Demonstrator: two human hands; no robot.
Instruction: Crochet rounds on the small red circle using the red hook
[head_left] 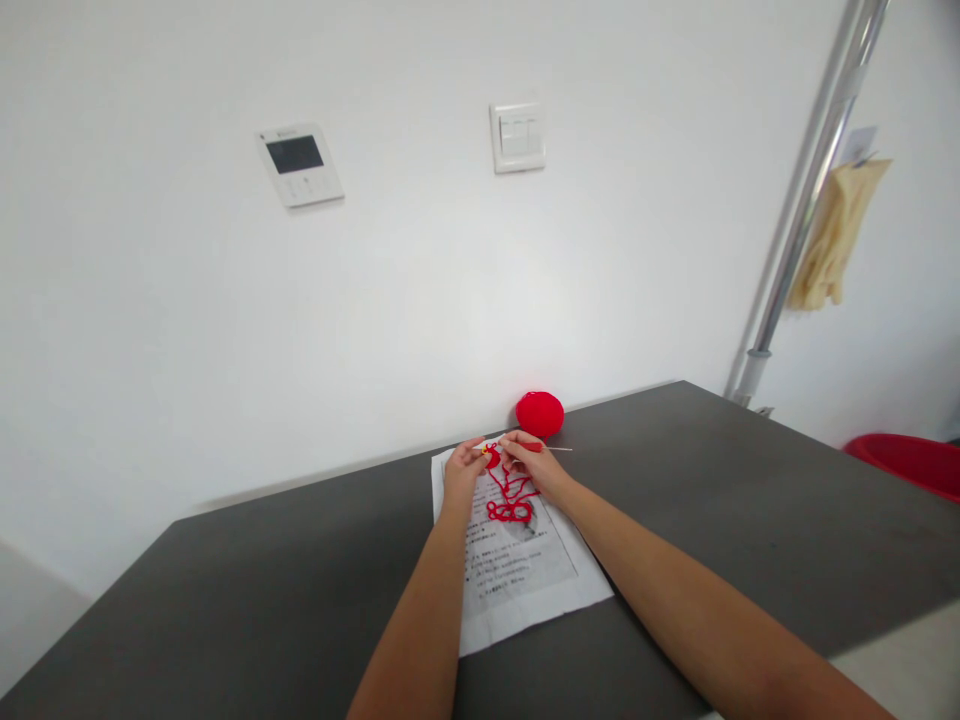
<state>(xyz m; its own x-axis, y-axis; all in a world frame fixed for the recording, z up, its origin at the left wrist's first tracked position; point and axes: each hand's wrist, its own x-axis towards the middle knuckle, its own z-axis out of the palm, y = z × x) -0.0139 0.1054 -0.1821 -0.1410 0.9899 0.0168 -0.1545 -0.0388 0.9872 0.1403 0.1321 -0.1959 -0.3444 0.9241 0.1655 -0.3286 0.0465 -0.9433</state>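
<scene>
My left hand (462,472) pinches the edge of a small red crochet piece (493,459), with a tiny yellow bit beside the fingertips. Between the fingers of my right hand (541,473) is a crochet hook (533,447) with a red grip; its thin pale end sticks out to the right. The hook's tip, near the crochet piece, is too small to make out. Loose red yarn (510,512) hangs below the hands and lies in loops on a printed sheet (510,610). Just behind my right hand sits a red ball of yarn (539,412).
The dark grey table (300,590) stands against a white wall, which carries an intercom panel (300,166) and a light switch (518,137). To the right are a metal pole (806,210), hanging yellowish gloves (838,235) and a red basin (904,465).
</scene>
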